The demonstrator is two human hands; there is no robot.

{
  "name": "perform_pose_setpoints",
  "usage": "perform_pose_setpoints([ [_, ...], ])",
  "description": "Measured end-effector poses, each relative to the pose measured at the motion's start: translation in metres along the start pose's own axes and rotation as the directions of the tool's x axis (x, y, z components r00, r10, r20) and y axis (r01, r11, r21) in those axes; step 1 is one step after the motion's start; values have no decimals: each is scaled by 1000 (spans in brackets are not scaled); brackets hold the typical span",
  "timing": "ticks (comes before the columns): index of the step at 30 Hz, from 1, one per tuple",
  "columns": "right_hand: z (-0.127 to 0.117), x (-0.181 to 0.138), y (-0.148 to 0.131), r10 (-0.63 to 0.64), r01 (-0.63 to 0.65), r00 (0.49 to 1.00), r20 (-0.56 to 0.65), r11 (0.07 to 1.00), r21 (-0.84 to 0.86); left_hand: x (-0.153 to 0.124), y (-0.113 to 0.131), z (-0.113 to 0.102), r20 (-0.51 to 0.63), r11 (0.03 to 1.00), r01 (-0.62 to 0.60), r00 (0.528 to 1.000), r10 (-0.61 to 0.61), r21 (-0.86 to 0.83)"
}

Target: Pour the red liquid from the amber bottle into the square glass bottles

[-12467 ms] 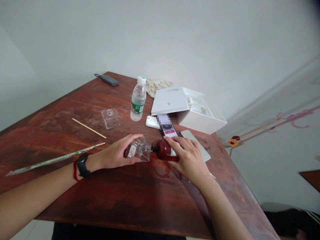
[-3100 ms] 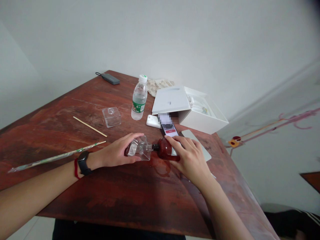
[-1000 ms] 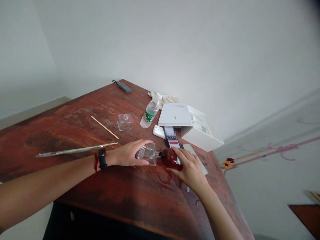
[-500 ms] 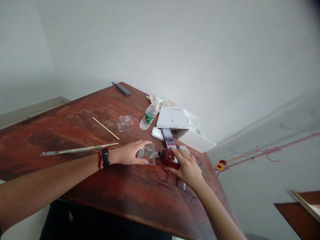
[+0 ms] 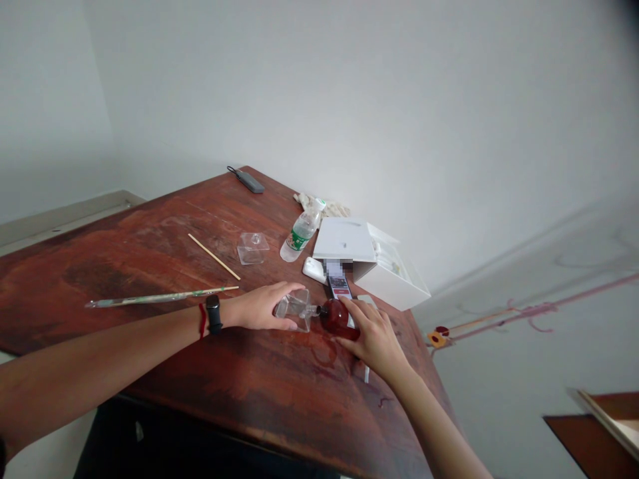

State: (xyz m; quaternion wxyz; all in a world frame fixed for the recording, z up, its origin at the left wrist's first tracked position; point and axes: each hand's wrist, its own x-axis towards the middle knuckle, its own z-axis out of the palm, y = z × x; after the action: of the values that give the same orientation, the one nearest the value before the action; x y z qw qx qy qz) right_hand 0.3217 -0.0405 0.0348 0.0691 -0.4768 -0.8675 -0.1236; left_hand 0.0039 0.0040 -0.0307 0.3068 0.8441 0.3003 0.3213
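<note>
Gripping a bottle (image 5: 296,309) (image 5: 335,320) each, curled hands (image 5: 262,307) (image 5: 375,334) share a reddish table (image 5: 239,386) (pale walls (image 5: 319,100) behind).

A clear, square-sided bottle (image 5: 293,309) is held on its side by the left hand (image 5: 262,307) above a reddish-brown wooden table (image 5: 224,412), its threaded neck pointed towards three o'clock. A rounded, red-brown bottle (image 5: 337,320) is grasped by the right hand (image 5: 377,332), its dark neck turned to nine o'clock, just beside the clear one; contact cannot be made out. From the clear bottle, a green-labelled plastic bottle (image 5: 299,237) is seen at twelve o'clock, an opened white cardboard box (image 5: 344,239) at one, and a thin pale wooden stick (image 5: 213,256) at ten.
</note>
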Motion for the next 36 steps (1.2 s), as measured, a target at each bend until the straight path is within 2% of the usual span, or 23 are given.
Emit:
perform_pose_setpoints([
  [36, -5, 1, -2, 30, -29, 999, 39, 999, -27, 0, 0, 1, 14, 1000, 25, 1000, -25, 1],
])
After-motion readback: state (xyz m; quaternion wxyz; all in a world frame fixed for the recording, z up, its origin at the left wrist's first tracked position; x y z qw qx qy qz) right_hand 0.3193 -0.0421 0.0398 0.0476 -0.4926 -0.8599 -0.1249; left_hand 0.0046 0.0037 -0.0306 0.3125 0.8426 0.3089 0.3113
